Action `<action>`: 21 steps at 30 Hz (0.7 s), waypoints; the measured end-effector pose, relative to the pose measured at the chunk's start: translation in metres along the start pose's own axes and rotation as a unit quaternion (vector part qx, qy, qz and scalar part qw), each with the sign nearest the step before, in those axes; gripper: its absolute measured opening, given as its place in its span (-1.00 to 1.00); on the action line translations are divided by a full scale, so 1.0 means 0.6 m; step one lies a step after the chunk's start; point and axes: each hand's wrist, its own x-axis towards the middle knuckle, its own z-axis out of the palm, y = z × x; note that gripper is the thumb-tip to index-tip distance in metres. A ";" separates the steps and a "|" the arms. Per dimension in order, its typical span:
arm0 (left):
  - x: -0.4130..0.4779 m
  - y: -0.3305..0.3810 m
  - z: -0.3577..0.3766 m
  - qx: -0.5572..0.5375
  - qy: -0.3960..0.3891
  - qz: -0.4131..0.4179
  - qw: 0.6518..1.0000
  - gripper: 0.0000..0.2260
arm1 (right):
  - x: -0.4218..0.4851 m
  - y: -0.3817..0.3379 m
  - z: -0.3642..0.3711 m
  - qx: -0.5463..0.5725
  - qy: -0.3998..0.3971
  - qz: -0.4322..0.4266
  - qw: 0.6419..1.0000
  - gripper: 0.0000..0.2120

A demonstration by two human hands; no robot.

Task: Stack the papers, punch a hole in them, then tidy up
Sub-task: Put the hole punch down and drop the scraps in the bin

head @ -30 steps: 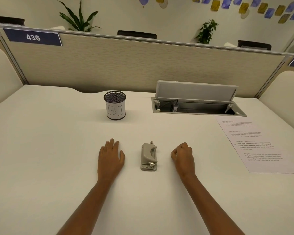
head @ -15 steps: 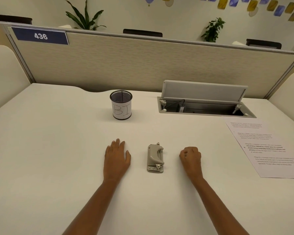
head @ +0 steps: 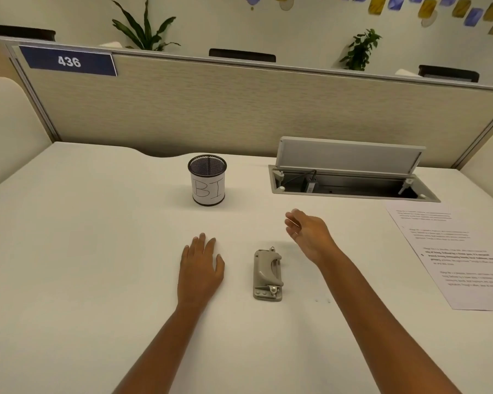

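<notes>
Punch (head: 267, 274) centre; cup (head: 207, 180) behind-left; papers (head: 456, 251) right.

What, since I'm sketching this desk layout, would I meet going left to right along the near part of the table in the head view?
left hand → hole punch → right hand → printed papers. The mesh cup and the open cable tray overlap these sideways, so they are left out.

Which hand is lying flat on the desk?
The left hand, palm down beside the hole punch with straight fingers. The right hand is lifted off the desk, fingers loosely open, holding nothing.
</notes>
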 end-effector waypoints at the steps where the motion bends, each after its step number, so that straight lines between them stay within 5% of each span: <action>1: 0.003 0.000 0.001 -0.004 0.001 -0.001 1.000 -0.59 | 0.006 -0.007 0.018 -0.013 -0.010 -0.007 1.000 -0.71; 7: 0.013 -0.004 0.006 -0.004 0.002 0.006 1.000 -0.58 | 0.045 -0.050 0.130 -0.130 -0.007 -0.094 0.987 -0.66; 15: 0.027 -0.007 0.013 0.000 -0.002 0.006 1.000 -0.57 | 0.075 -0.104 0.244 -0.280 -0.024 -0.267 0.922 -0.71; 21: 0.028 -0.009 0.019 0.005 -0.001 0.005 1.000 -0.56 | 0.112 -0.109 0.280 -0.365 -0.028 -0.265 0.892 -0.70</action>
